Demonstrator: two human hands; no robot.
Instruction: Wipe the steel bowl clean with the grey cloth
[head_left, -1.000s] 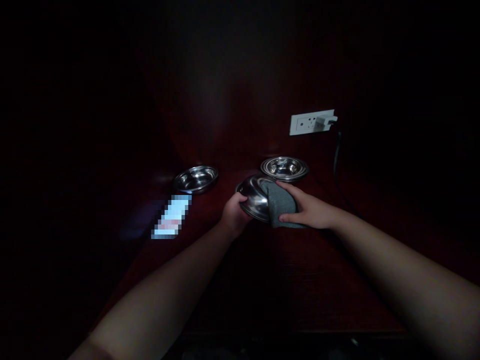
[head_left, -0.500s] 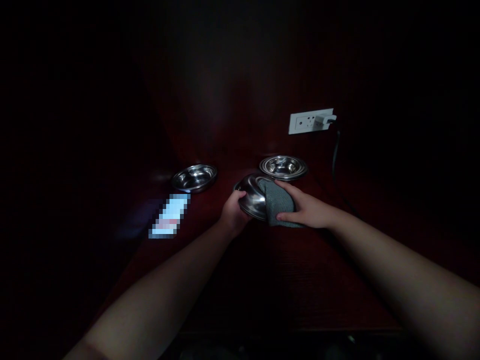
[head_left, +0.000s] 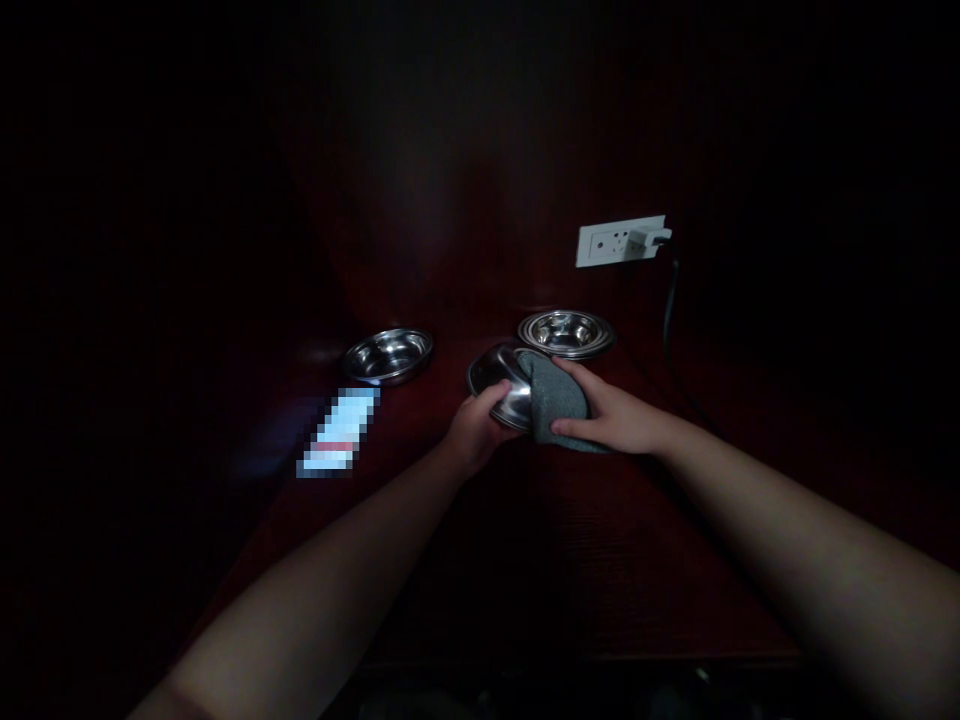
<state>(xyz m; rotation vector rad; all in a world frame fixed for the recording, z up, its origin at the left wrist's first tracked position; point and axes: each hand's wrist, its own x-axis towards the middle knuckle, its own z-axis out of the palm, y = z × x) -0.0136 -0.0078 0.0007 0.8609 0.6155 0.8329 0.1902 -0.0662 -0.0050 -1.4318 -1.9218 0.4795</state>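
A shiny metal bowl (head_left: 499, 375) is held tilted above the dark red tabletop, its outer side facing me. My left hand (head_left: 480, 425) grips its near left edge, thumb on the outside and fingers hidden beneath. My right hand (head_left: 611, 412) holds a grey-green cloth (head_left: 559, 400) wrapped over the bowl's right side, thumb and fingers spread around it. Just behind the cloth sits a stack of metal bowls (head_left: 566, 330). Another metal bowl (head_left: 390, 355) rests upright to the left, apart from my hands.
A lit, pixelated rectangular screen (head_left: 339, 432) lies left of my left hand. On the back wall is a white socket plate (head_left: 600, 246) with a plug in it, and a dark cable (head_left: 670, 305) hangs down to the table. The surroundings are very dark.
My left hand has shifted slightly right, its thumb now further over the bowl's outside. The bowl has turned a little, while the right hand and cloth have barely moved.
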